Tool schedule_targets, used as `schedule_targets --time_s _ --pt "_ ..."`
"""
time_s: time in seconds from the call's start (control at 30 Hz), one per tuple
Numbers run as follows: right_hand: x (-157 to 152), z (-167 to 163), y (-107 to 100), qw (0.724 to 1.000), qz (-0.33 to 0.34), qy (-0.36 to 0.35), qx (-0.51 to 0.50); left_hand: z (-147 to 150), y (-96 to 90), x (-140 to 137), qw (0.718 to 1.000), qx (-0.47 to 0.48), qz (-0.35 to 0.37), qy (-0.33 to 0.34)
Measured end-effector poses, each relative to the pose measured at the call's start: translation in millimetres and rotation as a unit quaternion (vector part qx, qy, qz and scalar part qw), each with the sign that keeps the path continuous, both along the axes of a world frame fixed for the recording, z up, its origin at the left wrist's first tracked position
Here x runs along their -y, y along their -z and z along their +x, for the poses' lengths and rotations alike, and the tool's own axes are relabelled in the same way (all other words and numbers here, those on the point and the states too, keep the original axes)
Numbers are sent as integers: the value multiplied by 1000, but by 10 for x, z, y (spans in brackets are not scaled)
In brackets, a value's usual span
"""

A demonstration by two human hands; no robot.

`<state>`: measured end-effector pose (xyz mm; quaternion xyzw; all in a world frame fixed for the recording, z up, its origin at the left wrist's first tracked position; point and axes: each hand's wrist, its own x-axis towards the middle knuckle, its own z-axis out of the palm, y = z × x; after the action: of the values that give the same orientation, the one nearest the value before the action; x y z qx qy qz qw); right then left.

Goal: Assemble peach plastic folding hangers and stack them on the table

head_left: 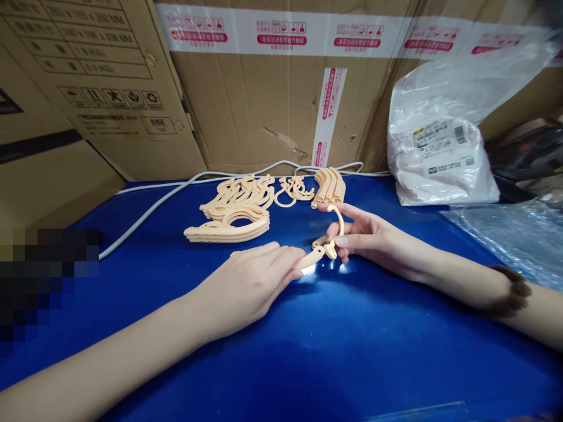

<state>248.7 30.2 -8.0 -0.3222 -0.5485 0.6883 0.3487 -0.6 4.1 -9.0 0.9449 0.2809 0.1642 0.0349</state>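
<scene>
My left hand [259, 275] is closed around a cream plastic hanger arm [311, 258], whose holed end sticks out past the fingers. My right hand [373, 237] pinches a cream hanger hook [341, 225] by its base, with the curve upward. The hook's base is right at the arm's holed end; whether they are joined I cannot tell. Another cream piece [319, 241] shows partly behind the right fingers. Beyond the hands lie a stack of hanger arms [229, 233], a spread of curved pieces [246, 192], several loose hooks [299, 189] and another stack of arms [329, 184].
Cardboard boxes [272, 99] stand along the back and left of the blue table [352, 351]. A white cable [153, 214] runs behind the parts. At the back right sits a white plastic bag [440, 152], with clear plastic wrap [514, 234] in front of it.
</scene>
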Motion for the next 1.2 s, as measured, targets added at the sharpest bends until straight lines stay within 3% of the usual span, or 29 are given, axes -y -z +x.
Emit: schedule_targets --time_s 0.47,0.77,1.2 --pt "34 -38 -37 998 41 -4 50 5 12 14 999 2 46 1" --pt "31 -30 -29 997 49 9 61 -11 37 -12 992 7 126 2" --pt "39 -43 -13 996 64 11 68 -42 15 -6 990 -13 143 2"
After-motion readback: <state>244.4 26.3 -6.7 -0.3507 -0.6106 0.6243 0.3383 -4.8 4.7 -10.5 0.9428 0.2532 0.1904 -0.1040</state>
